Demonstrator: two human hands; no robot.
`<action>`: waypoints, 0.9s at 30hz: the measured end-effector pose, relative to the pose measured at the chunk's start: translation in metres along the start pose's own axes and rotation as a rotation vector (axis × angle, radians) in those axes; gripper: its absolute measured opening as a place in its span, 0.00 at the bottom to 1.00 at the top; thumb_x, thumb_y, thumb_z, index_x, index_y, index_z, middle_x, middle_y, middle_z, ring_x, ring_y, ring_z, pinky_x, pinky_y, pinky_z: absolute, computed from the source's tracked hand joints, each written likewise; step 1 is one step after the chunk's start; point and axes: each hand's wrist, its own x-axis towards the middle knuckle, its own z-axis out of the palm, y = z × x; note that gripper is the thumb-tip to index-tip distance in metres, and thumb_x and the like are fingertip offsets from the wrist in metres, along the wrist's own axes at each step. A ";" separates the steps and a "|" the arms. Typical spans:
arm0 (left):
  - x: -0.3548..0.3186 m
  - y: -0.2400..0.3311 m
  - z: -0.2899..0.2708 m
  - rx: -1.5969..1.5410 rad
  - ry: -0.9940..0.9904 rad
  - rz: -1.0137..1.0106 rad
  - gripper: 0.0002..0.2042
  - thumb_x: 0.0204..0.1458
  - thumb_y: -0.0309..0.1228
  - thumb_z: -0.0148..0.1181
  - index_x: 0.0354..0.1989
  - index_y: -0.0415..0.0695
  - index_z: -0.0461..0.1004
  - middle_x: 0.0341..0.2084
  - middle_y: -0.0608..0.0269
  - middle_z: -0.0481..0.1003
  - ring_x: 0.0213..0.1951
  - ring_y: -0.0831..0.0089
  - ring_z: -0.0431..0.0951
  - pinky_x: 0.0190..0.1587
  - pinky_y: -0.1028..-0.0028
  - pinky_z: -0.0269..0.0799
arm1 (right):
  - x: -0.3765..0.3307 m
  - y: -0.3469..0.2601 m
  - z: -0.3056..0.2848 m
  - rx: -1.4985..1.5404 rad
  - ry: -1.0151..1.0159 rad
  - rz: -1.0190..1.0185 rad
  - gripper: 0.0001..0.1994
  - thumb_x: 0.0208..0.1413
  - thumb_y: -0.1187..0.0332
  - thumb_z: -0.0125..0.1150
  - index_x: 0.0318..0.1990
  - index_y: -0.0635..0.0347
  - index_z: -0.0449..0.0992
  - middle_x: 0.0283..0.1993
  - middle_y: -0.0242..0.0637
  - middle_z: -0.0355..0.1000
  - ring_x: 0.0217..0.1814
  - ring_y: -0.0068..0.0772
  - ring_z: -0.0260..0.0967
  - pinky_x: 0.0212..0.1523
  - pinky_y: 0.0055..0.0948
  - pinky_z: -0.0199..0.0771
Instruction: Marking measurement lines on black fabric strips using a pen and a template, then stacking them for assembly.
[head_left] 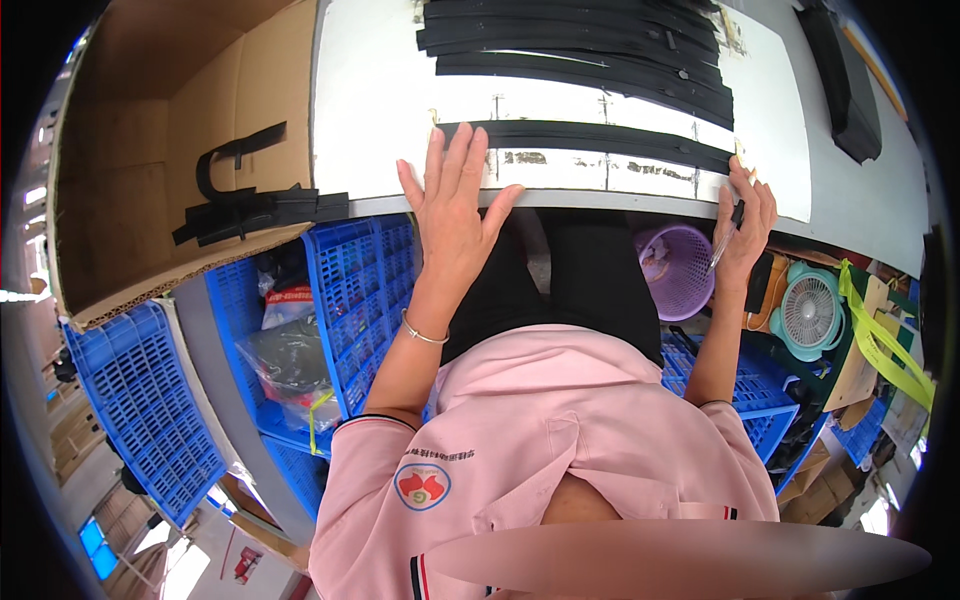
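Note:
A long black fabric strip (pixel 590 136) lies across a white board (pixel 370 110) at the table's near edge. My left hand (pixel 455 205) rests flat with its fingers spread, the fingertips touching the strip's left end. At the strip's right end are the fingertips of my right hand (pixel 743 225), which also holds a pen (pixel 727 235) pointing down along the palm. Several more black strips (pixel 570 50) lie side by side farther back on the board. Thin dark lines and smudged marks show on the white surface around the near strip.
An open cardboard box (pixel 270 100) stands at the left, with black strips (pixel 260 212) over its near edge. Blue crates (pixel 365 310) sit below the table. A purple basket (pixel 680 270) and a teal fan (pixel 810 312) are at the right. A black object (pixel 840 90) lies far right.

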 end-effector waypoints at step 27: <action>0.000 -0.001 0.000 -0.059 0.067 -0.018 0.34 0.55 0.49 0.66 0.67 0.44 0.67 0.68 0.59 0.65 0.73 0.55 0.55 0.71 0.38 0.39 | 0.084 -0.204 0.083 0.969 -0.375 0.231 0.13 0.63 0.69 0.64 0.32 0.74 0.81 0.37 0.35 0.83 0.27 0.23 0.76 0.28 0.23 0.71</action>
